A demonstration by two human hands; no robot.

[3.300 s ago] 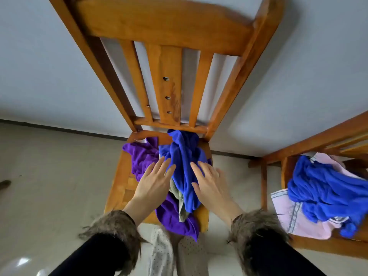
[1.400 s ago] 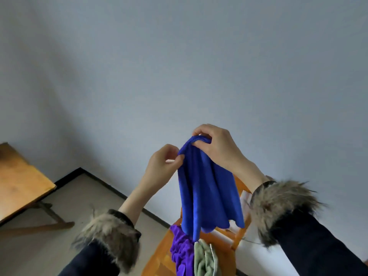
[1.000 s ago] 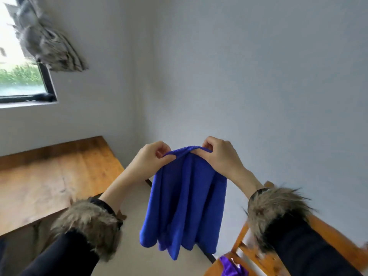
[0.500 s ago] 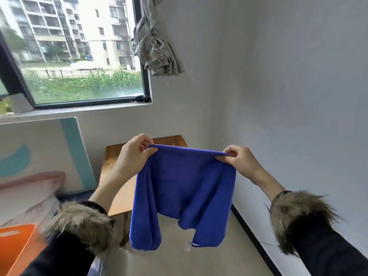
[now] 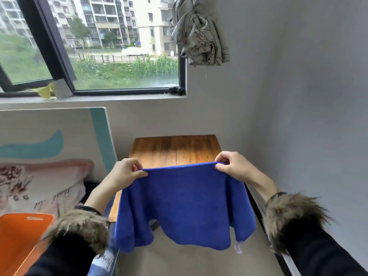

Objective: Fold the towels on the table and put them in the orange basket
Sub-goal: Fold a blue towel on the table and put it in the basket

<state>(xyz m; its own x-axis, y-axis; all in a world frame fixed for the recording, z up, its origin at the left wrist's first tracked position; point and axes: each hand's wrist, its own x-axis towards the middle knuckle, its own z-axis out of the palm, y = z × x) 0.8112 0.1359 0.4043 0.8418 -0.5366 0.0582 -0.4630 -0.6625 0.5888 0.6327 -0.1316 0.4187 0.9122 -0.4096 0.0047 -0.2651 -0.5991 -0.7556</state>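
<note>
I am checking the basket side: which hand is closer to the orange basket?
The left hand; the orange basket is at lower left, while the right hand pinches the towel's far corner.

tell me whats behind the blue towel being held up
A wooden table: its far part shows above the blue towel. Its near part is covered by the towel.

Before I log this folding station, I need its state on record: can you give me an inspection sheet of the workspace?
Surface: wooden table by the wall, its visible top bare.
Job's things: blue towel held spread in the air by its top edge; orange basket at lower left.
Clutter: printed pillow and a painted board on the left.
Grippers: left hand and right hand each pinch a top corner.
Cables: nothing seen.
Surroundings: window, knotted curtain, grey walls.
</note>
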